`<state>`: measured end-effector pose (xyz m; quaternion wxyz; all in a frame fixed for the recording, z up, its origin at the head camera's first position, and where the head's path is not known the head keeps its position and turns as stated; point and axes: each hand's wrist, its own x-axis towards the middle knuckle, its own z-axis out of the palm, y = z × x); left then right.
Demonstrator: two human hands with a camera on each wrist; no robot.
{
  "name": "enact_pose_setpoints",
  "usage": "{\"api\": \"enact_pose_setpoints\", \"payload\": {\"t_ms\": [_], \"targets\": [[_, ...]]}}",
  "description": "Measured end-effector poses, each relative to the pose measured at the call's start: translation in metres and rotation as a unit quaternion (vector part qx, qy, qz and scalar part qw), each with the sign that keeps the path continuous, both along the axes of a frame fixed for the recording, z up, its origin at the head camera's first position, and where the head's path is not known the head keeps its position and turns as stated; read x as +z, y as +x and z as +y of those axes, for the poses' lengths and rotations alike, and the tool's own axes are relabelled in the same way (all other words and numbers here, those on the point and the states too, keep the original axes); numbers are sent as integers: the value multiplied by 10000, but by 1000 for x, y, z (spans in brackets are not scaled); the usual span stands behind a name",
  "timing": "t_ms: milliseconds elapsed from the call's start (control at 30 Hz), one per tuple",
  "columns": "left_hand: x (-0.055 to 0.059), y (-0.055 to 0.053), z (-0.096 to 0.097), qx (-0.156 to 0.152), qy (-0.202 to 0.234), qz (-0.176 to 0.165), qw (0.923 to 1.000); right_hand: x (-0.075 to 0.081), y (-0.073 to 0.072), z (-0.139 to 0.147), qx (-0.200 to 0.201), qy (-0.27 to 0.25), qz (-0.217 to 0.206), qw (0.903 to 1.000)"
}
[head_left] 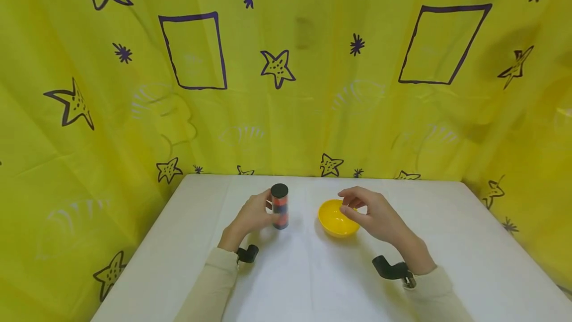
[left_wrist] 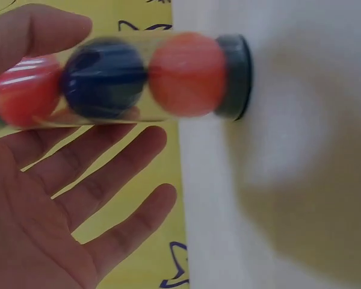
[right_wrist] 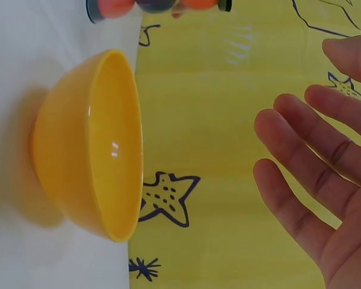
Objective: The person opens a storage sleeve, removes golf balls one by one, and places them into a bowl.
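Observation:
A clear tube (head_left: pixel 280 206) with black caps stands upright near the middle of the table. Two red-orange balls and a dark blue ball between them show through its wall in the left wrist view. My left hand (head_left: pixel 256 213) holds this tube from the left, thumb on one side and fingers on the other; whether the lower cap (left_wrist: pixel 233 77) touches the table I cannot tell. To the right sits a yellow bowl (head_left: pixel 332 222), upright, with its visible inside bare. Beside and above the bowl's right rim hovers my right hand (head_left: pixel 375 215), fingers loosely bent and holding nothing.
A white cloth covers the table (head_left: pixel 295 282). Yellow curtains (head_left: pixel 277 118) with purple stars and frames hang behind it and along both sides. A black wrist mount (head_left: pixel 390 268) sits on the right wrist, and another (head_left: pixel 248 253) on the left.

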<state>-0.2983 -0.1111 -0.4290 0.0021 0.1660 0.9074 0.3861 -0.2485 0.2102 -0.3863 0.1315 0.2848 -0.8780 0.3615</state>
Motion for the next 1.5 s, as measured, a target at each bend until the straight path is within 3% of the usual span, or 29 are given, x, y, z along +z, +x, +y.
{"api": "enact_pose_setpoints", "payload": {"t_ms": [233,433,567,733,900,1067,1300,1500], "targets": [[-13,-5,5,99,-63,-53,9999,-5,1,-14,163,111,-304,9993],[-18,-7,5,-69,-122,145,9998,-11,1,-24,187,200,-662,9974],[-17,-6,8,-212,-147,207,9995,-13,1,-28,223,217,-777,9965],[-17,-5,12,-321,-447,470,9974,-17,1,-31,263,180,-546,9980],[-16,-3,19,-574,-669,811,9928,-18,3,-32,58,172,-500,9986],[-14,0,25,-832,-780,931,9891,-19,5,-37,-112,104,-644,9978],[-14,1,25,-877,-1090,1345,9810,-23,4,-47,-46,-90,-776,9969],[-8,6,29,-867,-1280,1561,9756,-22,6,-50,-237,-109,-836,9962]]}}
